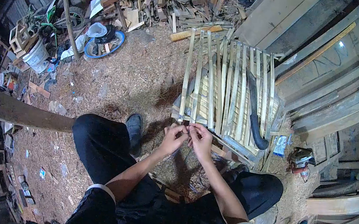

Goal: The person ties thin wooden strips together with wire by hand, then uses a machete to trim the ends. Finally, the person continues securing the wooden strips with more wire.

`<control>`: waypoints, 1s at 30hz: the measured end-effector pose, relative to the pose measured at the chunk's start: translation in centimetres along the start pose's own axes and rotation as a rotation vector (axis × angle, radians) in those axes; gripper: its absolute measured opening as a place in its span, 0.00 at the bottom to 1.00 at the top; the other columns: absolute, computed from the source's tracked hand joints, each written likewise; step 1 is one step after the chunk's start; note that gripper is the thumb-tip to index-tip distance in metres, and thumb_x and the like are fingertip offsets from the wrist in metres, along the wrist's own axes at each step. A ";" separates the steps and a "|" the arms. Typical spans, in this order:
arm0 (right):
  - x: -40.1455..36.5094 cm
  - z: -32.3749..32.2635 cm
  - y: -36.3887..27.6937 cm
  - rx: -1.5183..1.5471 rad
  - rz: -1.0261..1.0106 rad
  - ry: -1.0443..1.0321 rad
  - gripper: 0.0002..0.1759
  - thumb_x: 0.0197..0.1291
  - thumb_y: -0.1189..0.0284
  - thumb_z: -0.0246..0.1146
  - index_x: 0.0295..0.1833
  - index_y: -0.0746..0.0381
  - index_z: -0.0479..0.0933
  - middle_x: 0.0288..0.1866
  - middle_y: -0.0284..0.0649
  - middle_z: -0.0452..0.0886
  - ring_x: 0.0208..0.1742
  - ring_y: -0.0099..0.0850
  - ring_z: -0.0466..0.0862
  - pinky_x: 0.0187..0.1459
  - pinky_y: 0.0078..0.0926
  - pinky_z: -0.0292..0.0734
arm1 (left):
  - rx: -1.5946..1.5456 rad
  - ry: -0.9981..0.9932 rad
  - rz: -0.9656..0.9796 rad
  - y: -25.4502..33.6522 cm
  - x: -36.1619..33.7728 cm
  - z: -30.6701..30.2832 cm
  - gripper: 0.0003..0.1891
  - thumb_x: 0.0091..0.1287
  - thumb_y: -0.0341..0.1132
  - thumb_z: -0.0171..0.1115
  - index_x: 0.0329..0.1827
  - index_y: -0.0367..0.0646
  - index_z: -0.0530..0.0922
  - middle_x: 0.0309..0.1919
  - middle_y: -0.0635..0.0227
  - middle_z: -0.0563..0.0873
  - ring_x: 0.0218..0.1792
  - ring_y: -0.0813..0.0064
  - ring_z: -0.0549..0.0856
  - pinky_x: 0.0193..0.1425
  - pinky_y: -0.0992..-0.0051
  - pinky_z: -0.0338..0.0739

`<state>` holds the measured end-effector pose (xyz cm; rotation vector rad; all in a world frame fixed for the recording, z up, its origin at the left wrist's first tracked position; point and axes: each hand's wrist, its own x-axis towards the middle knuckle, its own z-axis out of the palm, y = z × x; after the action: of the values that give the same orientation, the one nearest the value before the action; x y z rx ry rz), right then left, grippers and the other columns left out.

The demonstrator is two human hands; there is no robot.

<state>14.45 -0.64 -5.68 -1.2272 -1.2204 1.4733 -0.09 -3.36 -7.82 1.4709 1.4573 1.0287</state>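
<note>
My left hand (173, 140) and my right hand (201, 142) meet in front of me, at the near end of a row of pale split-bamboo strips (197, 78). The fingers of both are closed in a pinch, fingertips almost together. What they pinch is too small to make out. Just beyond the fingertips are the near ends of the leftmost strips. These strips lie side by side, pointing away from me, over a slatted layer (207, 102). On their right side rests a long dark tool (253, 114) with a curved, hooked near end.
Wood scraps (165, 5) are heaped at the back. A blue-rimmed basin (106, 49) and a white bucket (37, 59) stand at the left. Large boards (345, 110) lie at the right. Shavings cover the floor (102, 80), and a beam (22, 110) reaches my left knee.
</note>
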 end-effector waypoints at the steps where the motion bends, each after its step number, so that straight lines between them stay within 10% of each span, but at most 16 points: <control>1: 0.0 0.0 0.0 -0.002 -0.003 -0.001 0.12 0.74 0.73 0.63 0.57 0.69 0.79 0.44 0.40 0.87 0.25 0.18 0.79 0.21 0.17 0.74 | 0.096 0.000 0.001 0.4 -0.1 -0.2 0.06 0.67 0.36 0.67 0.38 0.45 0.80 0.37 0.71 0.80 0.50 0.70 0.77 0.62 0.65 0.60; 11: 0.2 -0.3 0.2 -0.139 -0.005 0.042 0.14 0.69 0.71 0.68 0.53 0.68 0.82 0.41 0.41 0.91 0.21 0.19 0.81 0.21 0.20 0.74 | 0.120 -0.060 0.062 0.3 0.2 -0.6 0.05 0.66 0.36 0.67 0.37 0.46 0.83 0.38 0.73 0.81 0.51 0.70 0.75 0.62 0.63 0.56; 19: 0.3 -0.1 -0.5 -0.217 -0.047 0.083 0.11 0.71 0.70 0.65 0.50 0.68 0.82 0.39 0.40 0.91 0.20 0.22 0.84 0.22 0.21 0.75 | 0.019 -0.077 -0.009 -0.6 1.0 -1.1 0.08 0.68 0.33 0.70 0.46 0.41 0.89 0.43 0.65 0.91 0.47 0.70 0.86 0.59 0.68 0.76; 22: 0.2 -0.2 -1.2 -0.269 -0.032 0.079 0.11 0.71 0.70 0.64 0.50 0.67 0.82 0.39 0.41 0.91 0.22 0.24 0.86 0.23 0.21 0.76 | -0.136 -0.070 -0.106 -1.6 1.2 -1.2 0.10 0.67 0.41 0.70 0.47 0.51 0.91 0.42 0.67 0.91 0.51 0.66 0.78 0.68 0.57 0.62; 30: -0.1 0.0 -1.0 -0.193 -0.026 0.135 0.09 0.68 0.73 0.66 0.49 0.67 0.81 0.36 0.44 0.90 0.27 0.27 0.89 0.28 0.26 0.80 | -0.003 0.029 -0.170 -0.8 1.5 -2.0 0.10 0.69 0.40 0.68 0.48 0.50 0.91 0.43 0.62 0.91 0.50 0.63 0.82 0.69 0.56 0.62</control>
<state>14.51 -0.61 -4.64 -1.4096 -1.3039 1.2549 -2.24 -1.80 -7.83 1.3099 1.5709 0.9507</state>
